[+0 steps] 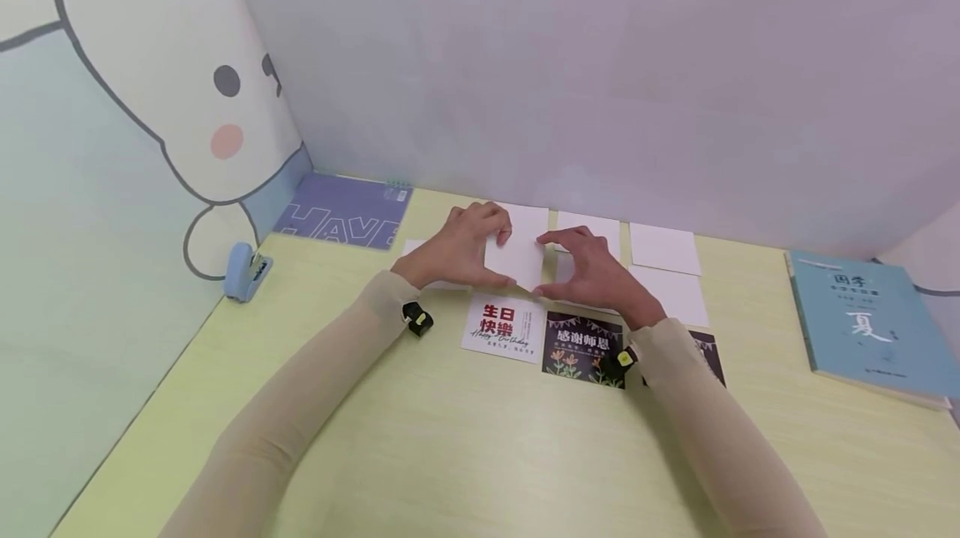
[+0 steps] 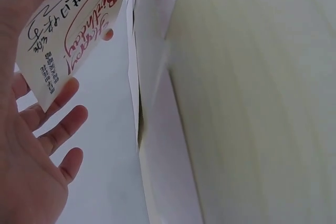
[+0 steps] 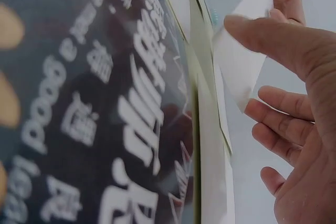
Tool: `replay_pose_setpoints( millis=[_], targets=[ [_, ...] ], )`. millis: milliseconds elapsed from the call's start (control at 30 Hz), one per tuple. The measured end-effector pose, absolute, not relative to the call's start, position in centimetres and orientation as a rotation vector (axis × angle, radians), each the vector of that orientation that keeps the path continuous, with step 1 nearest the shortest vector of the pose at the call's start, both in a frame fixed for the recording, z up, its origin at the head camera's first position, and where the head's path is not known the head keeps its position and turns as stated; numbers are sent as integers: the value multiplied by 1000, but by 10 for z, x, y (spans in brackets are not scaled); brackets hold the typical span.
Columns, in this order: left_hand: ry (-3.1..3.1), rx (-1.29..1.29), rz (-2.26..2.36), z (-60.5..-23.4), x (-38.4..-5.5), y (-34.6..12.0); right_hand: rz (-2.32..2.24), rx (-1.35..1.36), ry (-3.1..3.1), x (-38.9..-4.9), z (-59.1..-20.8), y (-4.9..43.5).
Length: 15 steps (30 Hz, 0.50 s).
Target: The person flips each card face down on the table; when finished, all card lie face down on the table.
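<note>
Between both hands stands a tilted card, its blank white back (image 1: pixel 516 251) toward the head camera. Red and black birthday lettering covers the card's other side (image 2: pixel 84 22) in the left wrist view. My left hand (image 1: pixel 465 248) holds its left side, thumb low and fingers at the upper edge. At the right edge, my right hand (image 1: pixel 588 270) pinches it between thumb and fingertips. Just below lie a white birthday card (image 1: pixel 504 328) with red characters and a black card (image 1: pixel 573 346) with white characters and flowers. The right sleeve partly hides another black card (image 1: pixel 708 351).
Several blank white cards (image 1: pixel 663 248) lie in rows behind and beside the hands, some partly covered by them. A purple notebook (image 1: pixel 345 209) and blue stapler (image 1: pixel 246 271) are at left. At right is a blue book (image 1: pixel 870 321). A wall (image 1: pixel 585 63) borders the table's back.
</note>
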<state>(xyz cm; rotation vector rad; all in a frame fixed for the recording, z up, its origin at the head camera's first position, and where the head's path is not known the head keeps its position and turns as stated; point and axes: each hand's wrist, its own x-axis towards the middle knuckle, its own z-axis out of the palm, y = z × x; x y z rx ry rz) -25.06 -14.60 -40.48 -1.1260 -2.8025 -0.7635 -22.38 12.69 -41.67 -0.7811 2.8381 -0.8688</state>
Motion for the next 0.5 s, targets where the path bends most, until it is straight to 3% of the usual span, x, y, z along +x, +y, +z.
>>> replay_pose_setpoints(
  millis=[500],
  targets=[
    [-2938,-1044,-722,-409,-252,-150,-788,-759,2857,-225,-417,124]
  ],
)
